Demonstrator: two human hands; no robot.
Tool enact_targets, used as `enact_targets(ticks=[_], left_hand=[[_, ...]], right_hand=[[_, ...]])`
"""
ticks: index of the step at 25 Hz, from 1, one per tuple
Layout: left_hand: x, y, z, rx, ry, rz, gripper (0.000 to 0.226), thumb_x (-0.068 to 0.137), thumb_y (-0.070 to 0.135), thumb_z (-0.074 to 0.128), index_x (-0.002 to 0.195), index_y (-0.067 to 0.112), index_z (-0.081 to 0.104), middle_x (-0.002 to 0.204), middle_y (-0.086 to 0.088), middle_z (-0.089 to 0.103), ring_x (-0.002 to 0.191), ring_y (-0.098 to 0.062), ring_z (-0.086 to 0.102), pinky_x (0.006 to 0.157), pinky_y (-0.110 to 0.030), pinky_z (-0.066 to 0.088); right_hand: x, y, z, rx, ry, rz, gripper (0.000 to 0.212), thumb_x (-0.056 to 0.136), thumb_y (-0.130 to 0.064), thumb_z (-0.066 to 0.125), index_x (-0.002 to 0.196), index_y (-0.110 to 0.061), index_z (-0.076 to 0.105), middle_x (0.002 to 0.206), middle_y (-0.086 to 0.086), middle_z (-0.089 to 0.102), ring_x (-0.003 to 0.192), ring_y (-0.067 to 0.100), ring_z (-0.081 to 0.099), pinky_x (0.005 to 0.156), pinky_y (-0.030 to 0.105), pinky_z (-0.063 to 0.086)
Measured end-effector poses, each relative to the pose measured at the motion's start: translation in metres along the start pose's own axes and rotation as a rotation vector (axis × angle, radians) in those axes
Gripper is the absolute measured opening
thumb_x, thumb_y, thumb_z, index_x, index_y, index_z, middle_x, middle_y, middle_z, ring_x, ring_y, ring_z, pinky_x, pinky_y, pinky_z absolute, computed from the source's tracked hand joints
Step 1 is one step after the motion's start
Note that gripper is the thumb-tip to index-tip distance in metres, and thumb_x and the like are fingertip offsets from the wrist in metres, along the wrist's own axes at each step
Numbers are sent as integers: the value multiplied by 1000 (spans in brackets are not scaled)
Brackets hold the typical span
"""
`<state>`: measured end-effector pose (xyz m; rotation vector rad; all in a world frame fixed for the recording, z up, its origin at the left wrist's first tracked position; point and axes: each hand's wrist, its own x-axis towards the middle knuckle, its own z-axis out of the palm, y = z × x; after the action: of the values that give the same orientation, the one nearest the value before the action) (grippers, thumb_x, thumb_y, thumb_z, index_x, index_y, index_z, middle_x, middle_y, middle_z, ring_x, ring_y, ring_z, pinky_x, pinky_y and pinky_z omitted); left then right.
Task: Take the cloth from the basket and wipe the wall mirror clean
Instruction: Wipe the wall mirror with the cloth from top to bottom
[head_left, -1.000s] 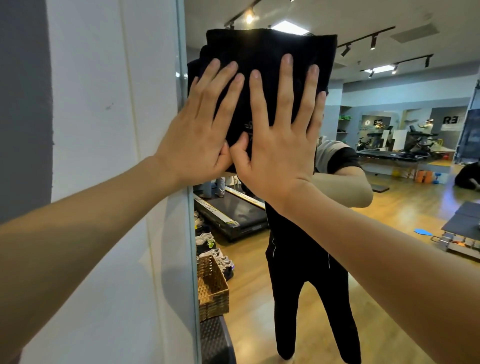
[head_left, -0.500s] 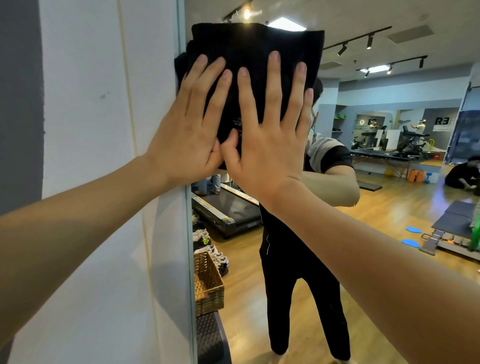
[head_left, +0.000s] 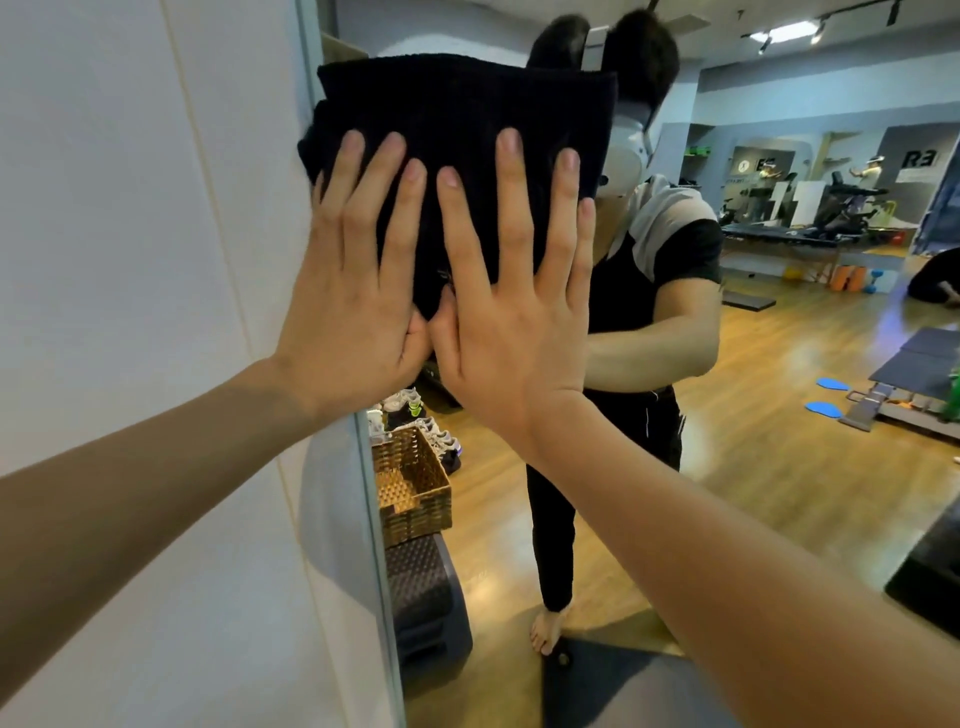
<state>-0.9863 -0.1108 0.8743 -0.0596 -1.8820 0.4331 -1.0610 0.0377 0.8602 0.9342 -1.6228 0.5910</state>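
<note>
A folded black cloth (head_left: 467, 104) lies flat against the wall mirror (head_left: 753, 467), close to the mirror's left edge. My left hand (head_left: 353, 291) presses on the cloth's lower left with straight, spread fingers. My right hand (head_left: 514, 301) presses beside it on the lower right, fingers straight too, and the two thumbs touch. The woven basket (head_left: 415, 493) shows only as a reflection low in the mirror, and it holds nothing that I can see.
A white wall panel (head_left: 145, 260) borders the mirror on the left. Reflected in the glass are a person in black, a dark stool under the basket, shoes, treadmills, mats and a wooden gym floor.
Both hands have slid the cloth down the mirror along its left edge, and my view has dropped with them. The reflected head now shows above the cloth.
</note>
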Motion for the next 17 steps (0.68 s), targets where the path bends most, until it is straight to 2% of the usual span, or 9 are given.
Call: enact_targets(ticks=[3, 6, 9, 12, 15, 17], left_hand=[[-3, 28, 6, -41, 2, -42, 71, 104, 30, 51, 153, -15, 25, 160, -36, 20, 150, -58, 15, 121, -70, 19], [1, 69, 15, -93, -32, -4, 72, 102, 29, 49, 155, -11, 21, 163, -28, 15, 152, -56, 13, 122, -71, 16], [28, 128, 27, -112, -20, 42, 72, 98, 25, 50, 157, -6, 24, 164, -29, 23, 152, -55, 17, 121, -72, 17], [99, 172, 28, -146, 32, 86, 74, 89, 19, 58, 155, -5, 35, 162, -26, 33, 152, -51, 24, 123, -69, 18], [177, 165, 16, -141, 100, 116, 69, 95, 24, 56, 156, -2, 37, 163, -24, 34, 153, -48, 26, 124, -64, 18], [205, 131, 6, -97, 109, 126, 67, 99, 28, 47, 157, -1, 34, 162, -24, 33, 153, -45, 26, 126, -60, 17]], right_hand=[[-13, 17, -4, 9, 5, -7, 57, 107, -35, 38, 161, -15, 37, 166, 24, 28, 154, 53, 20, 125, 62, 20], [-38, 48, -17, 9, 6, 23, 54, 111, -34, 38, 160, -11, 38, 165, 27, 27, 152, 56, 20, 123, 65, 22], [-58, 100, -46, -2, 2, 77, 58, 114, -38, 19, 158, -6, 38, 164, 32, 23, 151, 59, 17, 123, 69, 21], [-32, 158, -77, -38, 89, 137, 57, 113, -32, 23, 158, 0, 37, 162, 37, 22, 150, 63, 15, 122, 71, 18], [38, 184, -99, -43, 175, 165, 58, 104, -19, 36, 159, -4, 36, 164, 35, 23, 152, 61, 14, 122, 69, 16], [79, 172, -101, -74, 198, 169, 65, 98, -26, 40, 160, -9, 37, 165, 32, 24, 153, 58, 16, 124, 66, 15]])
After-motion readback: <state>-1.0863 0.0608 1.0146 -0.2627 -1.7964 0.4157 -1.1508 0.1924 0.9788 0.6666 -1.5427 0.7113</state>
